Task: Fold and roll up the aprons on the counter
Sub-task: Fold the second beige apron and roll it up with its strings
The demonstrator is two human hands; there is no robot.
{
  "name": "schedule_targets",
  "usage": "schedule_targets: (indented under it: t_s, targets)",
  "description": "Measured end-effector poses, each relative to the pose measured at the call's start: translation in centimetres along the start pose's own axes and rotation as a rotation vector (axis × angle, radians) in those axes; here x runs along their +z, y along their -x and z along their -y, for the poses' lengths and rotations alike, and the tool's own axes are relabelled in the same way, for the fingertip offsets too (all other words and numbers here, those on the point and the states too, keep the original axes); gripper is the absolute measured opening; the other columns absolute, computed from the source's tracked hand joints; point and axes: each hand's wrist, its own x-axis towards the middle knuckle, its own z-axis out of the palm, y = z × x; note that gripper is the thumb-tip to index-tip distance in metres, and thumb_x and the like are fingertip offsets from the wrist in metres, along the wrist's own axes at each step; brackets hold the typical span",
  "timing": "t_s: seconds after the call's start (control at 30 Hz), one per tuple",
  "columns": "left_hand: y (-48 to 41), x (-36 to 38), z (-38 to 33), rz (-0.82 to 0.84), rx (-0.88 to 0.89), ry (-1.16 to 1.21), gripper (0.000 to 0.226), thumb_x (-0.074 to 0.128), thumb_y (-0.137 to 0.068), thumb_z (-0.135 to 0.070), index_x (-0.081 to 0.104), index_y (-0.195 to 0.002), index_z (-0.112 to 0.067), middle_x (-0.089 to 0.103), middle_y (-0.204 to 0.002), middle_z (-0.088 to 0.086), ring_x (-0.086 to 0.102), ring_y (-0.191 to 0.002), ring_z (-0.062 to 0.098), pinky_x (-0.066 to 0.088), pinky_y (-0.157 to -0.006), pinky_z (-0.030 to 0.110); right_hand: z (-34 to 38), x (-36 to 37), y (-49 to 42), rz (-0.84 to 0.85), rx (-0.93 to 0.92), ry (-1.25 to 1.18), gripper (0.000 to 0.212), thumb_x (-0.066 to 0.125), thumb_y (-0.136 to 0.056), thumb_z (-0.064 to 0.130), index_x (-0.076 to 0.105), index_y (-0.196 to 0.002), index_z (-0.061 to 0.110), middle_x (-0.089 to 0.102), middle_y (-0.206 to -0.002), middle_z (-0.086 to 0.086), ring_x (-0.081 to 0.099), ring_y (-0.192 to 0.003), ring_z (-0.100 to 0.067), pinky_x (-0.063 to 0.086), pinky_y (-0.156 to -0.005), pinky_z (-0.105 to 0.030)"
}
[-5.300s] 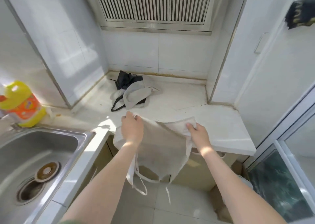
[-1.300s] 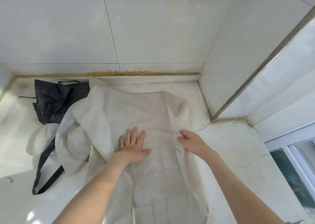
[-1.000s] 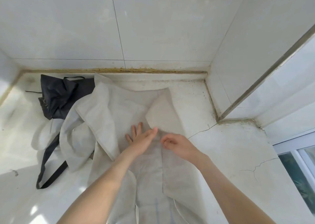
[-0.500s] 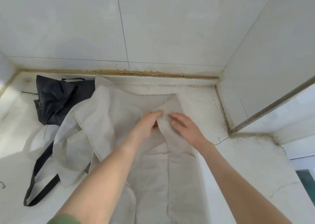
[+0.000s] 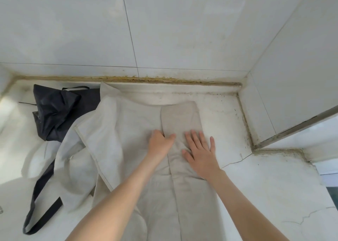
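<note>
Since half a second ago, both hands have slid down the beige apron (image 5: 128, 130), now folded lengthwise on the counter (image 5: 265, 185). The right hand (image 5: 199, 149) presses flat on the folded strip, fingers spread. The left hand (image 5: 161, 143) seems to pinch the fold's edge, its fingers partly hidden. A black apron (image 5: 54, 112) lies crumpled at left.

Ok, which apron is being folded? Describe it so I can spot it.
On the counter below the tiled wall, the beige apron lies flat under the left hand and right hand. Unlike the crumpled black apron at left, its right side is folded into a strip.
</note>
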Motion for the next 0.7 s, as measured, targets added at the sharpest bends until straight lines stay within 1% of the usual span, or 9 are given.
schedule_targets:
  t_s: [0.07,0.13,0.2,0.27,0.37,0.43,0.53,0.63,0.7]
  targets:
    - [1.0,0.1,1.0,0.162,-0.035,0.088,0.035,0.071,-0.076,-0.041,0.066,-0.089,-0.009,0.071,-0.088,0.008,0.067,-0.081,0.022,0.052,-0.075,0.025,0.0,0.1,0.2,-0.079,0.078,-0.019,0.073,0.025,-0.089,0.059,0.024,-0.151,0.02,0.027,-0.156,0.001,0.023,-0.144,-0.022,-0.006,-0.113,-0.044]
    - [2.0,0.1,1.7,0.303,-0.056,0.086,0.02,0.069,-0.082,-0.027,0.061,-0.072,-0.013,0.067,-0.072,0.007,0.063,-0.062,0.016,0.053,-0.068,0.027,0.1,-0.3,0.8,-0.147,0.163,-0.057,0.072,0.042,-0.087,0.051,0.034,-0.147,0.013,0.042,-0.146,-0.008,0.042,-0.131,-0.03,0.021,-0.108,-0.049]
    - [2.3,0.5,2.3,0.3,-0.014,0.035,0.016,0.06,-0.088,-0.019,0.057,-0.074,-0.013,0.07,-0.079,0.011,0.066,-0.066,0.02,0.058,-0.075,0.033,0.2,-1.4,1.6,-0.183,0.274,-0.146,0.066,0.056,-0.087,0.037,0.037,-0.143,0.008,0.049,-0.133,-0.011,0.048,-0.115,-0.032,0.038,-0.095,-0.046]
    - [2.5,0.8,2.8,0.207,0.048,-0.014,0.012,0.05,-0.092,-0.021,0.056,-0.086,-0.012,0.07,-0.093,0.014,0.068,-0.084,0.028,0.056,-0.081,0.038,-0.1,-2.5,2.7,-0.116,0.386,-0.343,0.05,0.056,-0.089,0.026,0.041,-0.133,0.007,0.052,-0.119,-0.01,0.049,-0.108,-0.032,0.04,-0.09,-0.042]
    - [2.8,1.0,2.6,0.082,0.071,-0.129,0.023,0.04,-0.099,-0.022,0.054,-0.108,-0.006,0.062,-0.113,0.019,0.058,-0.108,0.035,0.042,-0.081,0.032,-0.8,-3.1,4.1,0.051,0.522,-0.617,0.016,0.05,-0.093,0.025,0.048,-0.092,0.01,0.053,-0.081,-0.003,0.051,-0.078,-0.026,0.042,-0.071,-0.036]
    - [2.7,1.2,2.7,0.016,0.081,-0.128,0.027,0.037,-0.101,-0.021,0.052,-0.111,-0.001,0.059,-0.116,0.023,0.053,-0.112,0.038,0.038,-0.081,0.035,-1.2,-2.9,4.6,0.047,0.53,-0.685,0.02,0.048,-0.093,0.021,0.049,-0.077,0.008,0.05,-0.071,-0.003,0.048,-0.069,-0.023,0.041,-0.064,-0.034]
    - [3.4,1.8,2.8,-0.036,0.134,-0.01,0.027,0.044,-0.1,-0.024,0.052,-0.103,0.001,0.061,-0.106,0.022,0.056,-0.104,0.035,0.037,-0.074,0.034,-1.7,-3.0,5.3,-0.041,0.594,-0.737,0.023,0.049,-0.093,0.016,0.052,-0.073,0.004,0.05,-0.068,-0.002,0.044,-0.068,-0.021,0.036,-0.058,-0.03]
    - [4.3,2.3,3.5,0.181,0.13,0.195,0.034,0.068,-0.084,-0.042,0.056,-0.094,-0.012,0.065,-0.092,0.002,0.063,-0.091,0.021,0.045,-0.069,0.027,-2.2,-3.0,5.7,-0.112,0.643,-0.82,0.022,0.05,-0.093,0.015,0.056,-0.08,-0.001,0.051,-0.07,-0.002,0.043,-0.069,-0.019,0.035,-0.058,-0.027]
    - [5.1,2.2,4.1,0.409,0.12,0.255,0.042,0.079,-0.07,-0.045,0.063,-0.1,-0.021,0.071,-0.104,-0.003,0.066,-0.098,0.015,0.053,-0.088,0.033,-2.3,-3.1,6.2,-0.139,0.646,-0.866,0.02,0.051,-0.094,0.016,0.056,-0.079,0.004,0.051,-0.069,0.0,0.044,-0.07,-0.019,0.035,-0.06,-0.027]
